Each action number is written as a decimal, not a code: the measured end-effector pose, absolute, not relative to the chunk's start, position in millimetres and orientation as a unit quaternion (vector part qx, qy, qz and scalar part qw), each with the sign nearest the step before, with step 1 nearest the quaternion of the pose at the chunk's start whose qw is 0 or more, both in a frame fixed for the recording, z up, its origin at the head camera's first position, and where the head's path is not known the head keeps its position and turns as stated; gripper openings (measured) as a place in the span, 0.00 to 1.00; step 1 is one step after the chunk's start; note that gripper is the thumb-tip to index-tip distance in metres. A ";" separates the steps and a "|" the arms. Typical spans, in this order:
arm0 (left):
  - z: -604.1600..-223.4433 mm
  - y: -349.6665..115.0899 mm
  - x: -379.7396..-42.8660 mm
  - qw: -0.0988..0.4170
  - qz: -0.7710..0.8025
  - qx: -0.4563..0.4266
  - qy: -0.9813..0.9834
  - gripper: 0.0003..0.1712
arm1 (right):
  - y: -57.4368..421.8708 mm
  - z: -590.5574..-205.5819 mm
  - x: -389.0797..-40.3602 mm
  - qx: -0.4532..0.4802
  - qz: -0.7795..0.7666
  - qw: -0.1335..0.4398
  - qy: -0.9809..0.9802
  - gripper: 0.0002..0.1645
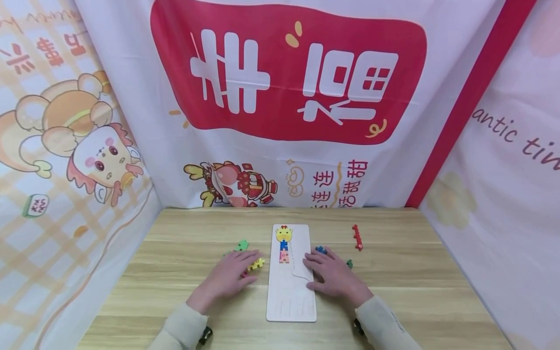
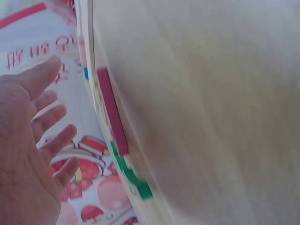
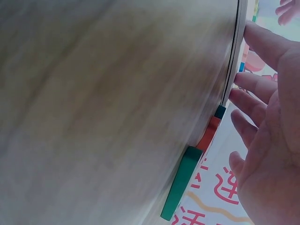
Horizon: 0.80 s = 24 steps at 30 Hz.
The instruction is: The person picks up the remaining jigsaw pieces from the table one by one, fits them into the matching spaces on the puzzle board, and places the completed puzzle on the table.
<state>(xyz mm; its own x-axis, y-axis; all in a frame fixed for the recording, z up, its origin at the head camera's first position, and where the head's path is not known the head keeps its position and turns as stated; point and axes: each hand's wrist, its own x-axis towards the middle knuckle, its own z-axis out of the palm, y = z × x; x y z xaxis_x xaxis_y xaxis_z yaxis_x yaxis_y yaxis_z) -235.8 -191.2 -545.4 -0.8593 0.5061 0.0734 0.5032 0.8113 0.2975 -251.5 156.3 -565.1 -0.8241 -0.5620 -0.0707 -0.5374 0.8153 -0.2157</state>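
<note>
The fingers of the left hand (image 1: 231, 273) were loosely apart and gripped nothing; a yellow piece (image 1: 259, 263) lay between thumb and forefinger, though whether either touched it could not be told. The right hand (image 1: 336, 275) also had its fingers apart, thumb and fingertips at the right edge of the white board (image 1: 290, 299), which stood upright in the lower middle of the frame. That contact looked light, so a sideways nudge from the thumb could have swung the board askew. Near its top, the giraffe head (image 1: 284, 235), a blue piece (image 1: 283, 245) and a pink piece (image 1: 284, 256) sat in a column; a careless brush by a fingertip might have loosened their joins. Just beside the right fingers, another blue piece (image 1: 321, 249) risked being swept away by the knuckles, and a green piece (image 1: 349, 263) further right was partly hidden by that hand, hence easily bumped. A magenta piece (image 1: 243, 275), mostly covered by the left hand, could have been dragged along with the yellow one, while the light green piece (image 1: 242, 245) beyond seemed exposed to the same push. Out on the desk (image 1: 183, 243), right of centre, the red strip (image 1: 358, 238) lay well apart, probably safe.
</note>
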 end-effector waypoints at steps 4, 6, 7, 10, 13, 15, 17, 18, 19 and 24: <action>-544.0 -201.4 -240.8 -0.005 0.171 0.221 0.960 0.43 | 155.8 -564.5 -251.7 -0.291 -0.093 0.065 0.950 0.45; -546.1 -204.9 -243.3 -0.007 0.174 0.205 0.963 0.44 | 156.0 -564.6 -251.9 -0.291 -0.092 0.064 0.950 0.45; -547.4 -206.2 -244.6 -0.008 0.176 0.199 0.964 0.45 | 156.0 -564.5 -252.0 -0.291 -0.093 0.063 0.950 0.45; -552.4 -208.0 -248.3 -0.009 0.180 0.189 0.965 0.46 | 156.4 -564.9 -252.2 -0.290 -0.092 0.059 0.951 0.45; -556.3 -206.8 -251.4 0.001 0.184 0.187 0.965 0.47 | 156.8 -565.2 -252.4 -0.290 -0.091 0.057 0.951 0.45; -557.6 -205.2 -252.2 0.009 0.189 0.188 0.964 0.48 | 156.9 -565.3 -252.4 -0.291 -0.090 0.057 0.951 0.45; -558.1 -203.6 -252.6 0.018 0.192 0.187 0.963 0.50 | 157.1 -565.8 -252.7 -0.293 -0.089 0.056 0.950 0.45; -558.3 -203.1 -252.6 0.020 0.191 0.186 0.964 0.52 | 157.1 -565.8 -252.7 -0.293 -0.089 0.056 0.950 0.45; -558.2 -202.8 -252.3 0.022 0.193 0.185 0.963 0.53 | 157.1 -566.1 -252.9 -0.293 -0.089 0.056 0.950 0.45; -559.7 -206.2 -250.7 0.018 0.190 0.184 0.964 0.58 | 157.3 -566.9 -252.9 -0.291 -0.090 0.060 0.951 0.45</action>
<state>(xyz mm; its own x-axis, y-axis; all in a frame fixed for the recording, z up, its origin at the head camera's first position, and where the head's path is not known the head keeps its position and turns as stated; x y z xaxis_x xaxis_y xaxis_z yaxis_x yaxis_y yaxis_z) -250.7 -206.2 -559.7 -0.9314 0.3622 0.0356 0.3487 0.8600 0.3725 -252.9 157.3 -566.9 -0.8236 -0.5639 -0.0614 -0.5424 0.8146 -0.2055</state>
